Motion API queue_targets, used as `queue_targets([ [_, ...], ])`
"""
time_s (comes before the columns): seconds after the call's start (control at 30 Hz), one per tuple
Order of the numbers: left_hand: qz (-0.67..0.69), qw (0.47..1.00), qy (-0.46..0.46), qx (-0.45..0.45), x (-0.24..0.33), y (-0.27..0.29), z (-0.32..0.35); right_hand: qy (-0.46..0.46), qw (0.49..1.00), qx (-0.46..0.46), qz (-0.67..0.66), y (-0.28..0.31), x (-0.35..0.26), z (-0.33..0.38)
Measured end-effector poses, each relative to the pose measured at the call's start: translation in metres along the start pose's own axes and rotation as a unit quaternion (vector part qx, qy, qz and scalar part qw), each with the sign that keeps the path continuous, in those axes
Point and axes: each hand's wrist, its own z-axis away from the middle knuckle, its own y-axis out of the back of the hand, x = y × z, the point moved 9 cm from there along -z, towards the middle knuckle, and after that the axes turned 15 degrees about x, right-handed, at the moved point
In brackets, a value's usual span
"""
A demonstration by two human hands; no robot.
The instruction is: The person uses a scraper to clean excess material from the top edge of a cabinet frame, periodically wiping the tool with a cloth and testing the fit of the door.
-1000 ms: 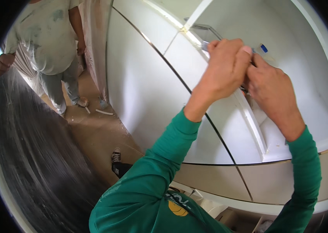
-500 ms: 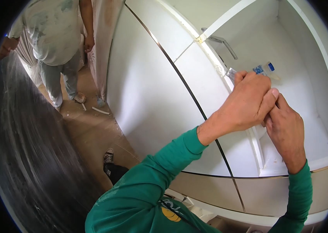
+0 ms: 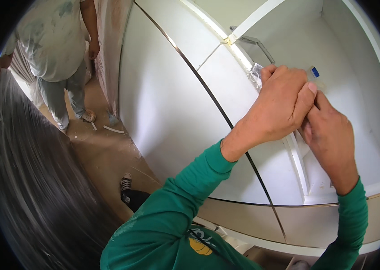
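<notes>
My left hand (image 3: 284, 101) is closed, with a flat silvery piece (image 3: 255, 75) poking out past its fingers against the white cabinet's front edge (image 3: 299, 165). Its full shape is hidden, so I cannot tell its kind. Pressed up against the left hand, my right hand (image 3: 330, 132) is closed too, its fingers curled around something the hands cover. Just behind the knuckles, inside the cabinet, a small clear bottle with a blue cap (image 3: 314, 72) is partly hidden.
A grey metal hinge arm (image 3: 258, 45) sticks out near the cabinet divider (image 3: 257, 20). Large white panels (image 3: 167, 103) slope away left. Beyond stands a person in a stained shirt (image 3: 50, 40), beside a dark streaked panel (image 3: 32, 171). White scraps (image 3: 113, 129) lie on the brown floor (image 3: 104, 153).
Both hands stay together, and the left has slid slightly up and left along the cabinet edge with the silvery piece. The bottle is now more covered. The person at left has shifted in view.
</notes>
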Motion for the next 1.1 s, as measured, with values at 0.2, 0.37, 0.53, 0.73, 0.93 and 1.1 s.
queue_targets([
  [0.2, 0.006, 1.000, -0.014, 0.010, 0.010, -0.010, 0.012, -0.010, 1.000, -0.003, 0.012, 0.003, 0.009, 0.019],
  [0.37, -0.002, 1.000, 0.006, -0.030, 0.005, -0.010, 0.006, -0.014, 1.000, 0.003, 0.001, 0.006, 0.006, 0.009],
  [0.53, 0.004, 1.000, -0.002, -0.029, 0.009, -0.011, 0.013, -0.033, 0.999, -0.007, 0.001, 0.000, 0.009, 0.020],
  [0.73, -0.003, 1.000, 0.003, -0.030, 0.004, -0.007, 0.004, -0.018, 0.999, 0.007, -0.042, 0.001, 0.010, 0.009],
  [0.93, -0.003, 1.000, 0.013, -0.021, -0.003, 0.005, -0.005, -0.001, 1.000, 0.006, -0.022, -0.002, 0.001, -0.008],
  [1.1, 0.035, 0.999, -0.026, 0.022, -0.006, 0.018, -0.012, -0.004, 0.999, 0.035, -0.026, -0.006, 0.004, -0.010],
])
